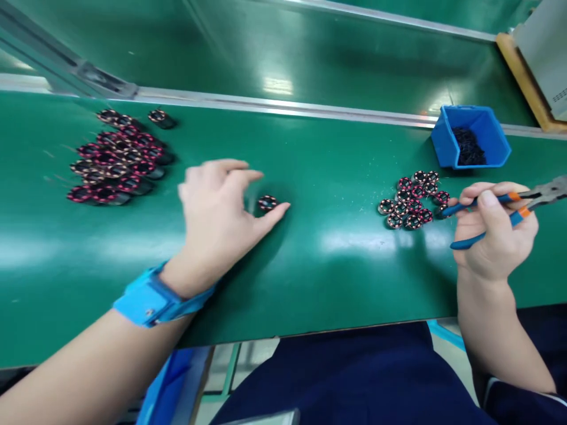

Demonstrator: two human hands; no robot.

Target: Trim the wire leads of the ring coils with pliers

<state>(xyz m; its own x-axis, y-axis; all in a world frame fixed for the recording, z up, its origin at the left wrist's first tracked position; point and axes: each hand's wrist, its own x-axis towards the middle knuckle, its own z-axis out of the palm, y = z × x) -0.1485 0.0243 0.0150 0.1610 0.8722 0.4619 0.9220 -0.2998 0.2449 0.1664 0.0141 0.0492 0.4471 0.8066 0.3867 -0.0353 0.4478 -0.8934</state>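
Bright light is reflecting as whitish glare off the green tabletop; slight blur is softening the left hand.

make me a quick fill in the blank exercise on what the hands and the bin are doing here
The right hand holds metal-headed, blue-and-orange-handled ____.
A lone small black-and-copper cylindrical coil shows between the fingers and ____ of the left hand.
The open-topped plastic bin, holding small black pieces, is coloured ____.

Missing words: pliers; thumb; blue
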